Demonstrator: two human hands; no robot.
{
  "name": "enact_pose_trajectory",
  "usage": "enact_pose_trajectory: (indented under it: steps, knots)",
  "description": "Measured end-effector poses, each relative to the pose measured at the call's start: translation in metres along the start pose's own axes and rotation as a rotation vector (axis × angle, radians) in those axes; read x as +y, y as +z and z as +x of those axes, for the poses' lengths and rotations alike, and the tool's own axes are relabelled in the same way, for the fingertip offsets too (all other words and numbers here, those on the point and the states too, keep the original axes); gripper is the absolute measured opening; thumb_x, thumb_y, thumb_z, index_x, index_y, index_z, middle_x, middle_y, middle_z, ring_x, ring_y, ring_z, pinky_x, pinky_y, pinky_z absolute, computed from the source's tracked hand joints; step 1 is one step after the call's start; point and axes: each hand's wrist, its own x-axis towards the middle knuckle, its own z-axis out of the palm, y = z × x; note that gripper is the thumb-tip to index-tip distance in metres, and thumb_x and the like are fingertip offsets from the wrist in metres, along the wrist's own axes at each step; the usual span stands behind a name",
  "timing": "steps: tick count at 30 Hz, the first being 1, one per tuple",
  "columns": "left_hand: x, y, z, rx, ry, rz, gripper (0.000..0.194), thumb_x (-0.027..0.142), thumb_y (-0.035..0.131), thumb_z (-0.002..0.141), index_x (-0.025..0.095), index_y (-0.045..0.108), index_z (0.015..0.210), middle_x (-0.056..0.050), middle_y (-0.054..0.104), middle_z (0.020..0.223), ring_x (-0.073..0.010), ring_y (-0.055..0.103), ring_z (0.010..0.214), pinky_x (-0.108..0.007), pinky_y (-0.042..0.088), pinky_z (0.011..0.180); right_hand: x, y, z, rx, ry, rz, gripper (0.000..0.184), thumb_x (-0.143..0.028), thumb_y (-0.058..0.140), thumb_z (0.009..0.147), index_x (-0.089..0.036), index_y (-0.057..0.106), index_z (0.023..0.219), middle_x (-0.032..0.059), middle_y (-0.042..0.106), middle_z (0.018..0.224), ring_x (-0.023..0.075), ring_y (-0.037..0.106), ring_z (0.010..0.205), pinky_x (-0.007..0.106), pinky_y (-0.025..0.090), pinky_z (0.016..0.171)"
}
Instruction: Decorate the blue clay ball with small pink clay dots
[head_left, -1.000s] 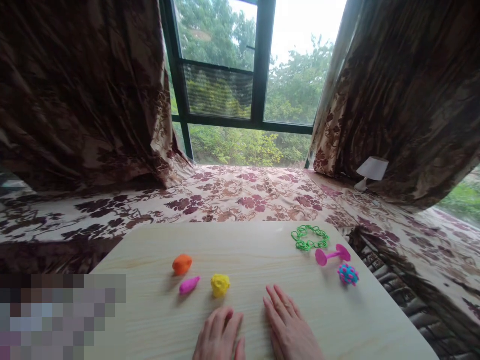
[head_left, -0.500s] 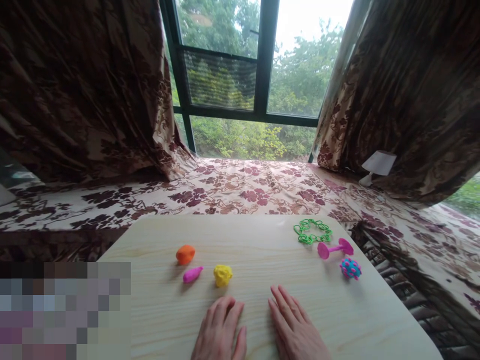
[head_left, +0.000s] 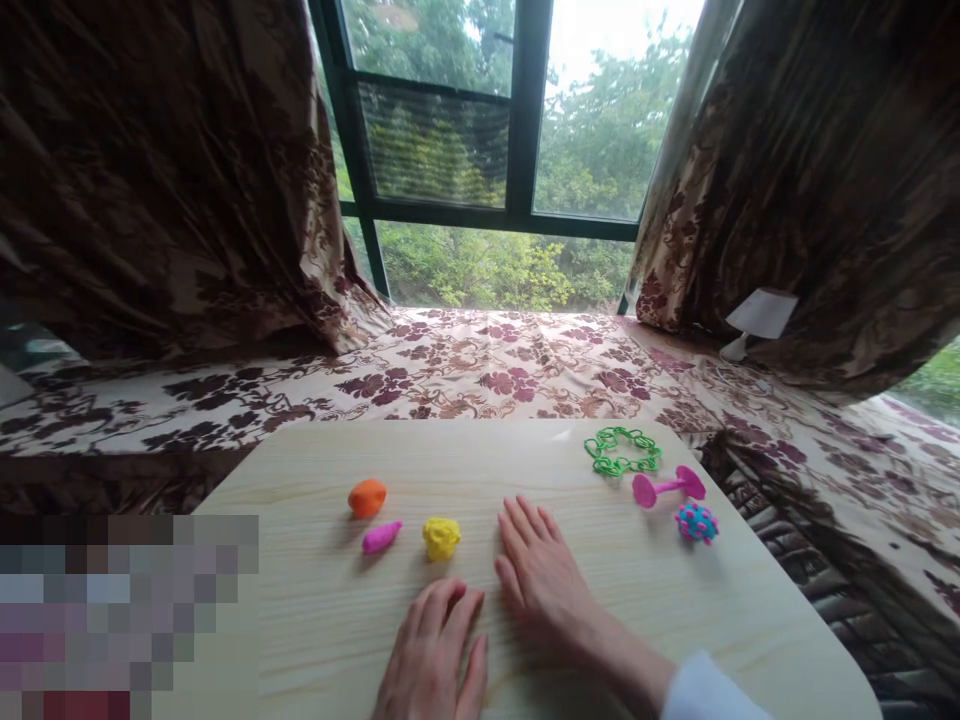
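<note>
You are facing a dark-framed window (head_left: 522,160), with daylight coming through. Floral curtains (head_left: 172,180) are hanging on both its sides, a white lamp (head_left: 763,313) is standing to its right, and flowered cloth (head_left: 510,370) is spreading below it.

the left hand (head_left: 435,648) and right hand (head_left: 541,562) flank a yellow lump's (head_left: 441,538) near side.

Probably a home, by its floral curtains (head_left: 187,180) and white lamp (head_left: 762,313).
</note>
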Motion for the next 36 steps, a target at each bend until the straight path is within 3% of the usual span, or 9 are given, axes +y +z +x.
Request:
enact_pose_trajectory:
  steps: [3,5,14,16,21,24,30,33,36]
  knots:
    - [-0.002,0.003,-0.001,-0.004,-0.004,0.003,0.038,0.029,0.053,0.078,0.023,0.052,0.115,-0.009,0.053,0.114,-0.0232,0.048,0.109,-0.037,0.047,0.088,0.006,0.009,-0.071,-0.013,-0.182,-0.055,0.058,-0.037,0.037,0.088,-0.015,0.021,0.14,0.0087,0.014,0.146,0.0249,0.011,0.134,0.04,0.021,0.106]
    - [-0.003,0.003,0.0,-0.013,-0.011,0.001,0.039,0.029,0.053,0.078,0.023,0.051,0.116,-0.009,0.052,0.115,-0.023,0.048,0.109,-0.036,0.047,0.088,0.008,0.012,-0.086,-0.029,-0.245,-0.07,0.062,-0.04,0.038,0.088,-0.015,0.019,0.14,0.0104,0.016,0.145,0.0257,0.013,0.133,0.04,0.023,0.105]
    - [0.005,-0.006,0.003,-0.083,-0.053,-0.016,0.038,0.028,0.05,0.08,0.021,0.05,0.117,-0.01,0.051,0.117,-0.0241,0.046,0.112,-0.038,0.046,0.09,-0.004,-0.004,0.075,-0.011,0.101,0.026,0.054,-0.038,0.027,0.092,-0.005,0.031,0.134,0.0154,0.022,0.144,0.0249,0.015,0.133,0.045,0.016,0.106]
    - [0.005,-0.006,0.001,-0.078,-0.046,-0.019,0.039,0.028,0.05,0.08,0.021,0.049,0.118,-0.011,0.051,0.117,-0.0246,0.046,0.113,-0.039,0.045,0.091,-0.005,-0.003,0.059,-0.004,0.081,0.028,0.053,-0.038,0.029,0.092,-0.007,0.031,0.135,0.0137,0.021,0.144,0.0244,0.013,0.133,0.044,0.014,0.107]
    - [0.001,-0.001,-0.001,-0.057,-0.031,-0.02,0.039,0.028,0.052,0.079,0.021,0.05,0.117,-0.01,0.05,0.117,-0.0241,0.046,0.112,-0.038,0.046,0.09,-0.003,0.012,-0.056,-0.023,-0.214,-0.027,0.057,-0.037,0.04,0.087,-0.017,0.024,0.139,0.008,0.017,0.145,0.0256,0.014,0.133,0.041,0.02,0.106]
    - [0.001,0.0,-0.001,-0.052,-0.033,-0.028,0.04,0.028,0.052,0.079,0.021,0.05,0.118,-0.01,0.051,0.116,-0.0236,0.047,0.111,-0.037,0.047,0.089,0.001,0.014,-0.077,-0.04,-0.295,-0.038,0.06,-0.039,0.041,0.087,-0.018,0.021,0.14,0.0085,0.018,0.144,0.0255,0.018,0.132,0.041,0.024,0.105]
    - [0.006,-0.006,0.001,-0.092,-0.071,-0.037,0.041,0.027,0.05,0.08,0.021,0.048,0.12,-0.01,0.05,0.118,-0.0241,0.045,0.114,-0.039,0.044,0.093,0.002,0.002,0.039,-0.039,0.077,0.244,0.049,-0.035,0.034,0.091,-0.014,0.034,0.135,0.0094,0.023,0.144,0.0238,0.009,0.134,0.044,0.007,0.108]
    - [0.007,-0.01,0.001,-0.088,-0.065,-0.047,0.039,0.026,0.049,0.08,0.02,0.049,0.119,-0.011,0.051,0.118,-0.0243,0.046,0.113,-0.039,0.045,0.092,0.014,-0.008,0.079,-0.046,0.092,0.34,0.047,-0.036,0.029,0.092,-0.013,0.041,0.131,0.0119,0.031,0.141,0.025,0.018,0.132,0.046,0.014,0.106]
    - [0.008,-0.013,0.001,-0.08,-0.062,-0.075,0.037,0.025,0.05,0.08,0.02,0.051,0.117,-0.011,0.051,0.117,-0.024,0.046,0.112,-0.038,0.045,0.092,0.033,-0.023,0.074,-0.053,0.052,0.43,0.045,-0.034,0.019,0.095,-0.018,0.05,0.123,0.0062,0.047,0.131,0.0175,0.036,0.124,0.036,0.028,0.102]
